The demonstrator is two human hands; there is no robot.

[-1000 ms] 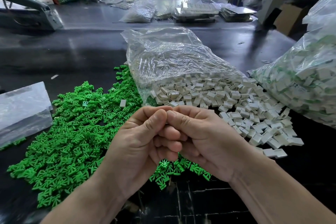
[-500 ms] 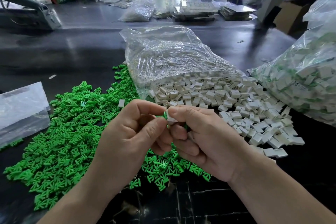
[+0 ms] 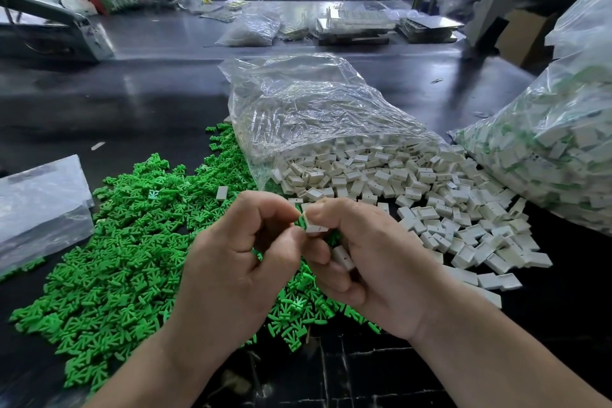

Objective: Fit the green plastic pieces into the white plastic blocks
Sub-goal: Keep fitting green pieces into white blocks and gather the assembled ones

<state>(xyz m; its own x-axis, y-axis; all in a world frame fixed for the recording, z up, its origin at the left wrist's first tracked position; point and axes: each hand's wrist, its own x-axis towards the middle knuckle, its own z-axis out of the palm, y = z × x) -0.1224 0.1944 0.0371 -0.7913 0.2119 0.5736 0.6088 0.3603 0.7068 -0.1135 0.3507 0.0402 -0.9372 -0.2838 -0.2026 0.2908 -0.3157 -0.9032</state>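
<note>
Well, at my far left a flat clear plastic bag lies on the glossy black worktable, out of my way. Next to it the heap of small green forked plastic pieces is spread wide and runs right under my wrists, so my left hand can draw one without stretching. That hand is raised over the heap with its back towards me, fingers curled in and thumb against forefinger. They seem to pinch a single green piece, though only a sliver shows between the tips, so I can't say how it sits. It meets the small white rectangular plastic block, which my right hand pinches between thumb and forefinger, up in the gap between both hands where I can watch the two parts line up. My right hand's lower fingers curl round a spare white block, kept in the palm, I judge, for the next fit. Behind, a crumpled clear plastic bag lies on its side with its mouth towards me, letting the loose white plastic blocks spill within my right hand's reach. Far right, a bulging clear sack holds white blocks with green among them, likely finished ones, apart from the loose stock. This fit looks begun, not seated.
</note>
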